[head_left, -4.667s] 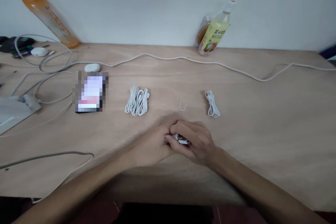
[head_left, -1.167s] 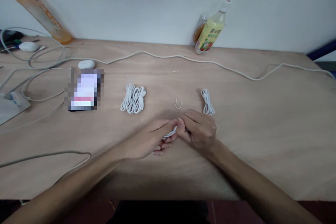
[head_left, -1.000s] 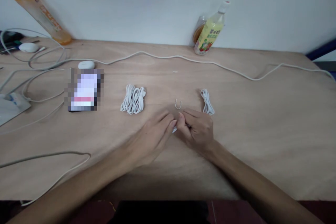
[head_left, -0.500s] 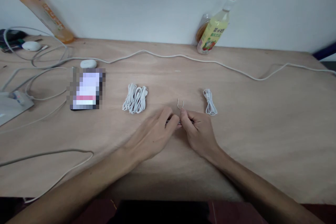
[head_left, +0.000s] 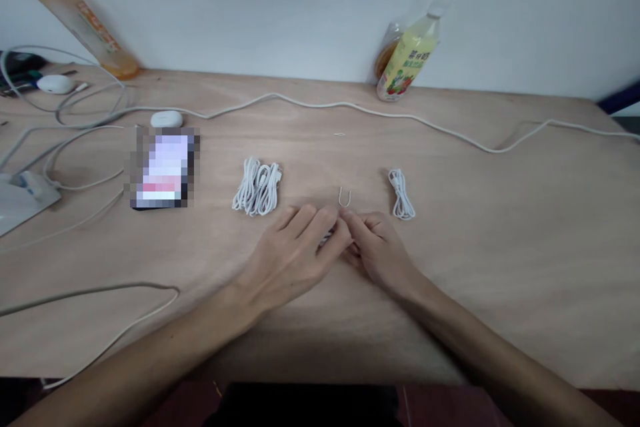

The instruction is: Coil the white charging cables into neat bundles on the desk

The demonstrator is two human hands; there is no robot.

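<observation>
My left hand (head_left: pixel 295 250) and my right hand (head_left: pixel 377 243) meet over the middle of the table, fingers closed and thumbs close together. Between the left thumb and fingers shows a small part of a white cable (head_left: pixel 327 237); the rest is covered by both hands. Just beyond the fingertips lies a thin U-shaped twist tie (head_left: pixel 345 199). To the left rest coiled white cables (head_left: pixel 257 188) side by side. One more coiled white cable (head_left: pixel 401 195) lies to the right of my right hand.
A phone (head_left: pixel 165 170) and a white earbud case (head_left: pixel 167 119) lie at left. One long white cable (head_left: pixel 320 105) crosses the table's back. An orange drink bottle (head_left: pixel 75 20) and a yellow drink bottle (head_left: pixel 410 57) lean against the wall. A small twist tie (head_left: pixel 339 134) lies farther back.
My left hand has shifted slightly right, its fingers now overlapping the right hand's fingertips. The right hand has turned a little, and the cable between them is more covered.
</observation>
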